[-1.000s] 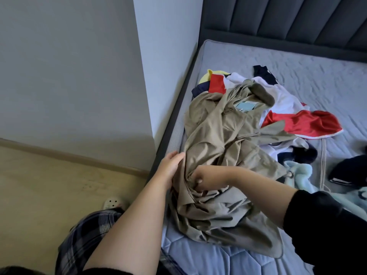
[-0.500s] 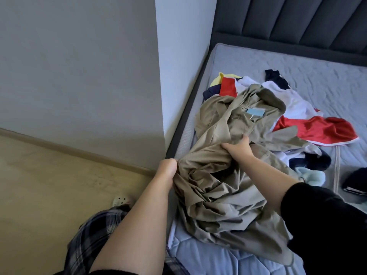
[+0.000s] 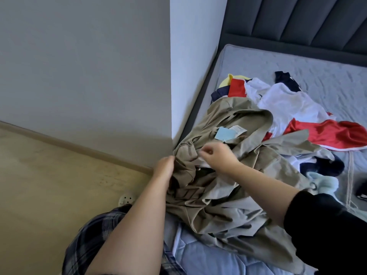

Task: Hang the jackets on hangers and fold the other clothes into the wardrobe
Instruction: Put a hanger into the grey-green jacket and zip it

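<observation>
A crumpled khaki jacket (image 3: 234, 197) lies bunched at the near left edge of the bed, with a light blue tag (image 3: 224, 133) and a white label showing near its collar. My left hand (image 3: 164, 168) grips a fold at the jacket's left side, its fingers buried in the cloth. My right hand (image 3: 217, 155) sits on the middle of the jacket just below the tag, fingers curled and pinching the fabric. Behind the jacket lies a pile of other clothes: a white garment (image 3: 286, 104), a red one (image 3: 325, 135), and yellow, red and navy pieces (image 3: 234, 87).
The grey quilted mattress (image 3: 297, 64) runs to a dark padded headboard (image 3: 294, 18). A wall corner (image 3: 172, 76) stands hard against the bed's left side. A pale blue garment (image 3: 323, 183) and dark clothes lie at right. Wood floor (image 3: 49, 185) spreads at left, with a white slipper (image 3: 127, 199).
My right hand has let go of its earlier hold and moved up toward the collar, pinching cloth below the tag. The jacket has shifted and opened, showing the tag and label more. My left hand keeps its grip.
</observation>
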